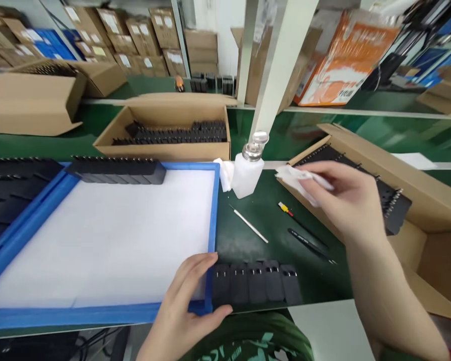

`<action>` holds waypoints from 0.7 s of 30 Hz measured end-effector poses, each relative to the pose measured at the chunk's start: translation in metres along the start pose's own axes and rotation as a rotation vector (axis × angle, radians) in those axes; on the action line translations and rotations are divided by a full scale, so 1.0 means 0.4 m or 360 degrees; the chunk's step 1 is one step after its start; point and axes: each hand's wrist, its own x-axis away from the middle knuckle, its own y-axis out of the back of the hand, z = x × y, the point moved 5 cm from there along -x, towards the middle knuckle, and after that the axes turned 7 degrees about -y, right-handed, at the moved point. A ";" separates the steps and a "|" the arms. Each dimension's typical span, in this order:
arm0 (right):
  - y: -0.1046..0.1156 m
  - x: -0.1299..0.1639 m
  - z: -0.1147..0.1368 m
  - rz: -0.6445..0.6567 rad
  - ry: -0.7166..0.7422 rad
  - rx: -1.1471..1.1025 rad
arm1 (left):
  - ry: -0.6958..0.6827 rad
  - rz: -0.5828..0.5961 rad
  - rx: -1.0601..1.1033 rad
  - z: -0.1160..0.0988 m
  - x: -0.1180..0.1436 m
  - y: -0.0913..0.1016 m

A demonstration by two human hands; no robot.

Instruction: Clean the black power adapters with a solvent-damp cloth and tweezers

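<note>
My right hand (346,195) is raised over the near side of the right cardboard box, pinching a crumpled white tissue (300,180). My left hand (190,296) has its thumb and fingers apart at the right corner of the blue-rimmed tray (213,210), fingertips on or over the rim. Just right of it, several black plug adapters (255,282) with metal pins lie in a row along the table edge. A white pump bottle (248,173) stands beyond, with another white tissue (225,174) beside it.
A white stick tool (251,225), black tweezers (310,245) and a cable with a yellow plug (285,208) lie on the green table. Black adapters stand in the tray's back row (116,170), the middle cardboard box (161,150) and the right cardboard box (436,200). A white post (281,55) rises behind the bottle.
</note>
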 end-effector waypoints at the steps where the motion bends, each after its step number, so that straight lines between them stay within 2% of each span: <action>1: -0.019 -0.043 0.042 -0.0065 0.0247 0.0130 | -0.0006 -0.0002 -0.0011 0.002 0.001 0.001; 3: -0.066 -0.106 0.100 -0.0185 0.0639 0.0419 | 0.0009 -0.0008 -0.0021 0.007 0.006 0.001; 4: -0.098 -0.127 0.111 -0.0134 0.0751 0.0576 | 0.0027 -0.0013 -0.0017 0.010 0.008 0.000; 6: -0.157 -0.152 0.107 0.0104 0.0841 0.0851 | 0.0041 -0.0028 0.0007 0.013 0.014 -0.002; 8: -0.191 -0.154 0.090 0.0360 0.0870 0.0991 | 0.0051 -0.0033 0.0038 0.013 0.018 -0.004; 10: -0.195 -0.150 0.086 0.0439 0.0930 0.0995 | 0.0072 -0.0008 0.0076 0.013 0.019 -0.007; 15: -0.177 -0.146 0.102 0.0350 0.1107 0.0889 | 0.0095 0.0020 0.0148 0.014 0.016 -0.006; 21: -0.196 -0.154 0.116 0.0453 0.1115 0.1041 | 0.0013 -0.0074 0.0199 0.001 0.007 0.002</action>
